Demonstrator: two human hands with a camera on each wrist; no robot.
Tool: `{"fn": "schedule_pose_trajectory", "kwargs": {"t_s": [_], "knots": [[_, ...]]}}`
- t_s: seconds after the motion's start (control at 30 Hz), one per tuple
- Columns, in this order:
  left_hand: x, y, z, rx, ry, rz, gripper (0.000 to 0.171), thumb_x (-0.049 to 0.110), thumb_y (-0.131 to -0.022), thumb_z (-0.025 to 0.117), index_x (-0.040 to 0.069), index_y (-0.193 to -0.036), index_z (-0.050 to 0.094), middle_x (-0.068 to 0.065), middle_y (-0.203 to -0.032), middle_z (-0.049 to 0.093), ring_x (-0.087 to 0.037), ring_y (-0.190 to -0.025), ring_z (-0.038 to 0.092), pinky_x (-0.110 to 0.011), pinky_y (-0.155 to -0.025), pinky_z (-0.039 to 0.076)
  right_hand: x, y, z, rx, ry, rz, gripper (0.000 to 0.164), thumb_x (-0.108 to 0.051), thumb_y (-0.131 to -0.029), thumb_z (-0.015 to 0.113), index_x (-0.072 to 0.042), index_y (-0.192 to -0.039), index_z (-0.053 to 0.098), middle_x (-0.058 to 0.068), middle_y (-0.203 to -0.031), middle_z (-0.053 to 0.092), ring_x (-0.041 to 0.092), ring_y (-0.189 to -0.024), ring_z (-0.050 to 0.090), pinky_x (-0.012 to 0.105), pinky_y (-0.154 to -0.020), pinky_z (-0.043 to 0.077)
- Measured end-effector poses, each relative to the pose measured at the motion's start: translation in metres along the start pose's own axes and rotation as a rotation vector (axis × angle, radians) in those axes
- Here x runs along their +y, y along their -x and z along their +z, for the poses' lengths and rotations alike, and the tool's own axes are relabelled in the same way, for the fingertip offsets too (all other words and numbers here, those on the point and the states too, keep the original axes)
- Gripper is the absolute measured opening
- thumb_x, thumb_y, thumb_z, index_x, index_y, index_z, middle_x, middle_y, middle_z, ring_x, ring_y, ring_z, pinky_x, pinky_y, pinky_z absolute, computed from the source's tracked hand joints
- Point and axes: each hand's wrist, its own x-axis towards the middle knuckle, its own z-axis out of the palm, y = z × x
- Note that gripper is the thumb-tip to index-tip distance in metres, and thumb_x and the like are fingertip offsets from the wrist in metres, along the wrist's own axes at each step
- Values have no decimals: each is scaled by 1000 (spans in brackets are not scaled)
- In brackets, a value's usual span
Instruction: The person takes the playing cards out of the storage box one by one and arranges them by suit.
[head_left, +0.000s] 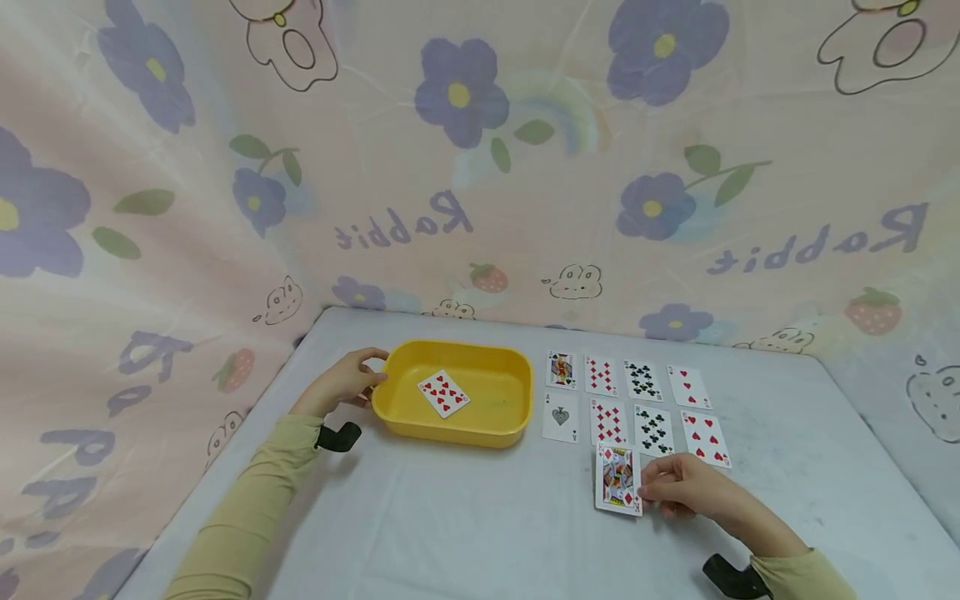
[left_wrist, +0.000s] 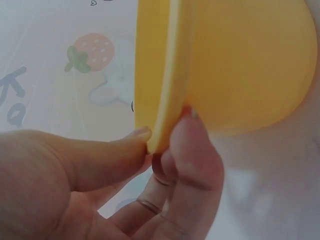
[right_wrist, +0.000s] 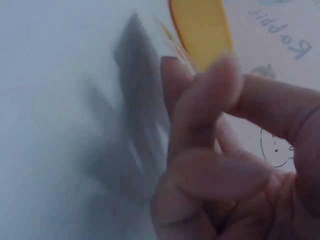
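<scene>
My left hand (head_left: 343,383) pinches the left rim of a yellow plastic tray (head_left: 450,432), thumb on one side and fingers on the other in the left wrist view. Inside the tray lies a hearts playing card (head_left: 444,393), face up. Between the thumb and fingers of my right hand (head_left: 697,492) is a king of diamonds card (head_left: 619,478), gripped by its right edge. It is just in front of the laid-out cards, near a diamonds card (head_left: 608,421) and a clubs card (head_left: 654,430). In the right wrist view the held card is seen nearly edge-on above its shadow.
Face-up cards form two rows right of the tray. The back row has a spade face card (head_left: 561,370) and a hearts card (head_left: 688,387); the front row includes an ace of spades (head_left: 560,417). A patterned cloth (head_left: 525,183) hangs behind the white table (head_left: 450,517).
</scene>
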Motion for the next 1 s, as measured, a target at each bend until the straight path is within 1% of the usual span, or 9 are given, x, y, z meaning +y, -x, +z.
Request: {"fn": "schedule_pose_trajectory", "kwargs": {"t_s": [0.1,0.2,0.3,0.37,0.53,0.67,0.83,1.0], "knots": [[-1,0,0,6,-11,-5,43,11,-99,52,9,-140,40,-25,-102,57,-22,-67,58,-37,-64,56,6,4,2,-26,-20,-9,18,-15,-90,65,3,-95,62,1,-65,63,8,-52,53,18,-45,37],[-2,0,0,6,-17,-3,43,11,-100,52,9,-140,39,-25,-103,57,-22,-68,58,-36,-63,56,9,7,4,-48,-52,-21,19,-13,-90,65,5,-95,62,6,-70,67,9,-53,57,18,-45,39],[-2,0,1,10,-16,-4,43,10,-99,52,9,-140,39,-25,-103,57,-22,-67,58,-37,-63,57,12,7,7,-50,-77,-17,20,-13,-90,65,6,-95,62,12,-74,68,10,-55,60,19,-46,44],[-2,0,1,11,-21,-4,43,10,-99,52,9,-140,40,-25,-103,57,-22,-68,58,-37,-64,57,13,7,9,-34,-77,-9,19,-13,-90,65,5,-95,62,14,-76,69,12,-56,63,20,-46,47],[-2,0,2,9,-23,-9,43,11,-99,52,9,-140,40,-24,-105,56,-22,-69,58,-36,-63,57,14,4,12,6,-68,43,18,-13,-90,64,4,-95,62,13,-76,69,15,-59,65,23,-49,51],[0,0,1,8,-13,-7,43,10,-99,52,9,-140,40,-25,-104,56,-22,-67,58,-35,-62,57,13,2,11,21,-61,77,17,-13,-90,64,4,-95,62,11,-76,69,16,-61,66,25,-51,52],[0,0,0,12,-3,1,43,10,-99,52,9,-140,40,-25,-102,56,-22,-66,58,-36,-62,56,9,0,10,32,-49,86,17,-12,-89,65,3,-95,61,11,-76,68,17,-61,67,25,-51,53],[0,0,0,12,-15,-1,43,11,-99,53,9,-140,40,-24,-105,56,-23,-70,59,-35,-63,57,7,1,11,32,-43,77,15,-11,-90,64,3,-93,61,11,-75,68,17,-60,67,25,-50,53]]}}
